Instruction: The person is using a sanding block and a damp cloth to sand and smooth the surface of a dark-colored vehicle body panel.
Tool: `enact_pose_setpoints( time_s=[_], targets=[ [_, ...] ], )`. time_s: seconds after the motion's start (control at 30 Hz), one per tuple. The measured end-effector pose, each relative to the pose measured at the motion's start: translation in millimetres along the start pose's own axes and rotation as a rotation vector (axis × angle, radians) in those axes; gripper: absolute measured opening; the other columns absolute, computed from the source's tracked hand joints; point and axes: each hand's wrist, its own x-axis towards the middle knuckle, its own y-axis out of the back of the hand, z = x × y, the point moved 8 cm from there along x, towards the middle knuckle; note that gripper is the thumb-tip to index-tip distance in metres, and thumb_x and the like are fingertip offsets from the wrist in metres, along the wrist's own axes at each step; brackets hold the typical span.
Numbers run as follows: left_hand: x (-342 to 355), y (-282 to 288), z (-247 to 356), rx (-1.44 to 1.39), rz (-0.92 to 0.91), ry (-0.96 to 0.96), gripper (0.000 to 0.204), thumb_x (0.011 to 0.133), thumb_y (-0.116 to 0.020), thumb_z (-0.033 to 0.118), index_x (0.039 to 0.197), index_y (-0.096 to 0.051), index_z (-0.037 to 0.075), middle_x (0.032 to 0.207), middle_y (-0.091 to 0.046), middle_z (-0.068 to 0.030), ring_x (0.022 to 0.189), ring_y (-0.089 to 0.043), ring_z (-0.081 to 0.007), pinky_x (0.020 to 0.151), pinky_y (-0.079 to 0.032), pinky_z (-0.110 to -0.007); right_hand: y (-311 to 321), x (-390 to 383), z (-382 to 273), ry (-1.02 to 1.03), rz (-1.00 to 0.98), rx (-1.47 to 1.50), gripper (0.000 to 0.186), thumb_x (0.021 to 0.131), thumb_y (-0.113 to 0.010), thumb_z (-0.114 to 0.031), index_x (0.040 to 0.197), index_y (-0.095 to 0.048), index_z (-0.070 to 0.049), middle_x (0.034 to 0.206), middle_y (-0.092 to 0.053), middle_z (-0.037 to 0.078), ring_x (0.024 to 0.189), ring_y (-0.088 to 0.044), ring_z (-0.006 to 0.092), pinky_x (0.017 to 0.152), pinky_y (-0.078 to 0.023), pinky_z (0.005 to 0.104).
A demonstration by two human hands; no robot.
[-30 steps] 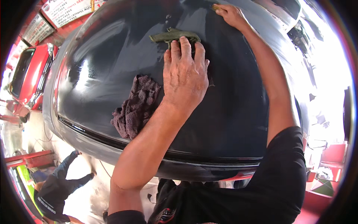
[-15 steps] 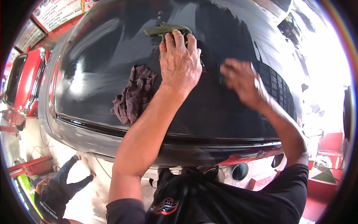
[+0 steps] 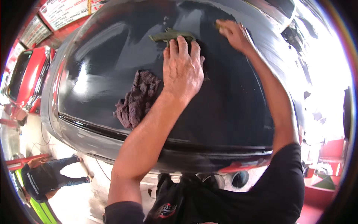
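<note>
My left hand (image 3: pixel 183 67) rests on the dark, glossy car panel (image 3: pixel 223 108), fingers slightly spread, their tips on a folded olive-green cloth (image 3: pixel 160 37). A crumpled dark purple-brown towel (image 3: pixel 138 97) lies on the panel left of my left forearm. My right hand (image 3: pixel 234 35) is farther up and to the right on the panel, fingers closed on a small yellowish pad (image 3: pixel 217 25), mostly hidden and blurred. Streaky, cloudy film shows on the upper panel.
A red car (image 3: pixel 30 76) stands at the left below wall signs (image 3: pixel 61 15). A co-worker (image 3: pixel 46 175) in dark clothes is at the lower left on the pale floor (image 3: pixel 95 194), near a cable. Red objects (image 3: pixel 330 149) stand at the bright right edge.
My right hand came down toward me, then moved back up and away. My left hand stays on the green cloth. The co-worker at the lower left has shifted position.
</note>
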Motion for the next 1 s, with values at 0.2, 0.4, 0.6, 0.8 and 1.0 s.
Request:
enact_pose_setpoints(
  time_s=[0.2, 0.4, 0.6, 0.8, 1.0],
  targets=[
    [4, -9, 9, 0.075, 0.005, -0.029, 0.043, 0.102, -0.064, 0.031, 0.137, -0.059, 0.006, 0.142, -0.055, -0.025, 0.132, -0.055, -0.0446, 0.109, -0.046, -0.054, 107, -236, -169, 0.088, -0.215, -0.041, 0.048, 0.085, -0.079, -0.01, 0.132, -0.071, -0.014, 0.14, -0.062, 0.017, 0.123, -0.064, 0.034, 0.104, -0.052, 0.0477],
    [4, -7, 13, 0.068, -0.018, -0.026, 0.046, 0.102, -0.064, 0.031, 0.139, -0.058, 0.005, 0.143, -0.053, -0.0258, 0.133, -0.054, -0.0453, 0.11, -0.045, -0.055, 74, -153, -41, -0.021, -0.148, -0.007, 0.045, 0.095, -0.064, -0.012, 0.14, -0.068, -0.017, 0.147, -0.059, 0.016, 0.127, -0.061, 0.0368, 0.105, -0.05, 0.0463],
    [4, 3, 23, -0.01, -0.015, -0.054, 0.048, 0.098, -0.068, 0.027, 0.139, -0.059, 0.003, 0.143, -0.054, -0.0263, 0.132, -0.054, -0.0469, 0.11, -0.046, -0.053, 38, 40, 139, -0.12, 0.061, -0.124, 0.035, 0.102, -0.061, -0.032, 0.133, -0.072, -0.018, 0.115, -0.076, 0.017, 0.107, -0.071, 0.038, 0.1, -0.053, 0.0441],
    [4, -2, 11, -0.003, -0.02, -0.035, 0.048, 0.1, -0.067, 0.029, 0.139, -0.059, 0.003, 0.143, -0.054, -0.0271, 0.132, -0.055, -0.0472, 0.111, -0.045, -0.054, 25, 5, 90, -0.182, -0.024, -0.11, 0.035, 0.103, -0.062, -0.026, 0.136, -0.07, -0.015, 0.127, -0.072, 0.017, 0.115, -0.069, 0.0369, 0.1, -0.052, 0.04],
    [6, -10, 13, 0.075, -0.009, -0.039, 0.051, 0.1, -0.067, 0.036, 0.139, -0.059, 0.005, 0.141, -0.055, -0.0267, 0.132, -0.055, -0.0458, 0.11, -0.046, -0.055, 104, -222, -161, 0.13, -0.23, 0.015, 0.051, 0.081, -0.081, -0.007, 0.13, -0.072, -0.011, 0.137, -0.063, 0.018, 0.122, -0.065, 0.0367, 0.101, -0.053, 0.0505]
  ],
)
